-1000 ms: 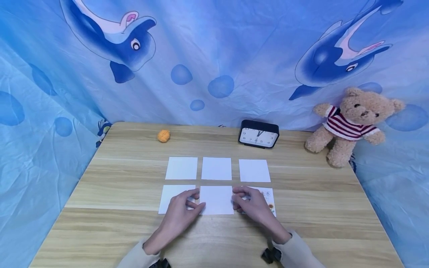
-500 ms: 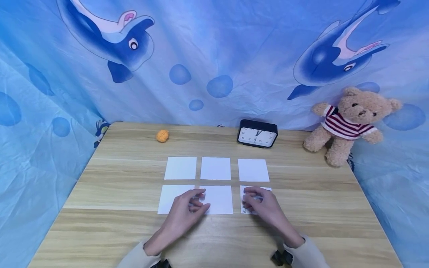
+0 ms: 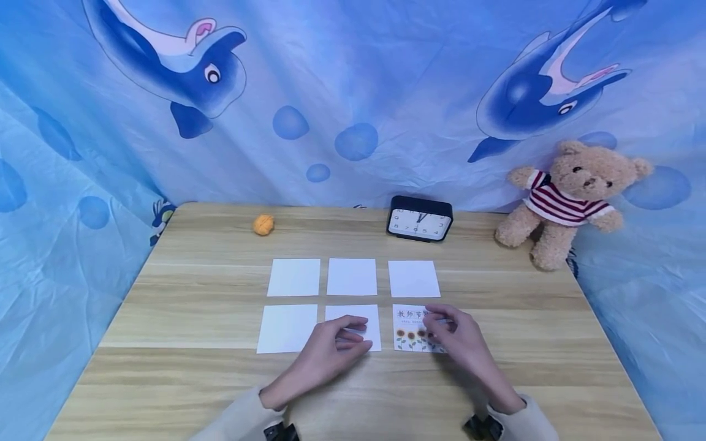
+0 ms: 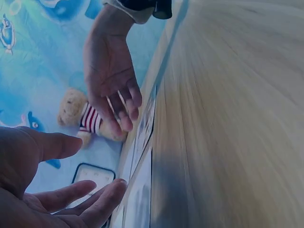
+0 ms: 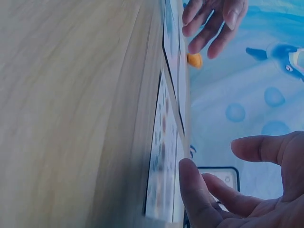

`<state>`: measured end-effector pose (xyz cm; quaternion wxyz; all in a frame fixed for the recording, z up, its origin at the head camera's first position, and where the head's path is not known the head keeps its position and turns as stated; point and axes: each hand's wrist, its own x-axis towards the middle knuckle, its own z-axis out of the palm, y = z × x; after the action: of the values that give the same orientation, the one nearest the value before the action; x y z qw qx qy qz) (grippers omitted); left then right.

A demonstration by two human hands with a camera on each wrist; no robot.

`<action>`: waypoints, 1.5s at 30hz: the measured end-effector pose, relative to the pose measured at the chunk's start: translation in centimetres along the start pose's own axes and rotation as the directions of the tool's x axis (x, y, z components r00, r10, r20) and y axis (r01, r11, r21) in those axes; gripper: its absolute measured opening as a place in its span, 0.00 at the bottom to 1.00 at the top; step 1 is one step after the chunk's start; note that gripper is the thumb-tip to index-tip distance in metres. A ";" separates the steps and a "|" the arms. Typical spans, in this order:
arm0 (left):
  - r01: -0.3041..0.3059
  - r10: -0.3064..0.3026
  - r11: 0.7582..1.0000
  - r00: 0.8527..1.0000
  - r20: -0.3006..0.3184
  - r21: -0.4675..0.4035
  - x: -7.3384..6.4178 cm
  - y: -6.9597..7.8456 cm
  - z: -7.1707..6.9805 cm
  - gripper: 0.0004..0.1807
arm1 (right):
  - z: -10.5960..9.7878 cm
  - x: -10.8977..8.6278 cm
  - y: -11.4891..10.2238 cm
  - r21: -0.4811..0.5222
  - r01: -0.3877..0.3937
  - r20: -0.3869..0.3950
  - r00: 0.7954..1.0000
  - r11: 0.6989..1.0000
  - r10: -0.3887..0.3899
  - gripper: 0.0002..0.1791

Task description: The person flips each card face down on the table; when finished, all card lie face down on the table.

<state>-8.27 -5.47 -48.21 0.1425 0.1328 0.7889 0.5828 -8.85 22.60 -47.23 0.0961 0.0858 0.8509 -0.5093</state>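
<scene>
Six-card layout aside, a printed card (image 3: 407,338) with sunflowers and Chinese characters lies face up at the front right. My right hand (image 3: 460,338) hovers over its right part, fingers loosely bent and thumb apart, holding nothing. In the right wrist view the same card (image 5: 163,152) lies just beyond the fingers. My left hand (image 3: 333,348) is over the blank front middle card (image 3: 353,312), hiding its lower left part. The left wrist view shows the left hand's thumb and fingers (image 4: 107,204) spread apart with nothing between them.
Blank white cards lie at front left (image 3: 287,329), back left (image 3: 294,277), back middle (image 3: 352,277) and back right (image 3: 413,278). Behind them stand an orange ball (image 3: 263,225) and a black clock (image 3: 420,218). A teddy bear (image 3: 568,199) sits at the table's right rear.
Both hands have moved right, the left from the front left card's edge over the middle card. The right hand has uncovered the printed card's left side. The view has shifted slightly.
</scene>
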 end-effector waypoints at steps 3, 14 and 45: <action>-0.002 0.002 1.000 1.000 0.028 -0.007 0.4 0.1 0.7 0.26 | -0.6 -0.2 0.4 -0.042 0.032 -0.025 0.999 0.999 -0.033 0.22; 0.030 -0.022 0.997 0.994 0.106 -0.076 1.2 0.5 2.8 0.30 | -1.7 -0.6 1.4 -0.111 0.002 -0.069 0.998 0.994 -0.010 0.24; 0.010 -0.018 0.998 0.988 0.155 0.055 1.7 1.6 4.5 0.33 | -1.8 -0.5 1.9 0.195 -0.201 0.018 0.979 0.960 0.201 0.33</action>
<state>-8.10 -0.38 -48.07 0.2040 0.1759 0.7917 0.5483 -8.07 25.09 -47.91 0.1375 0.1812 0.7836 -0.5781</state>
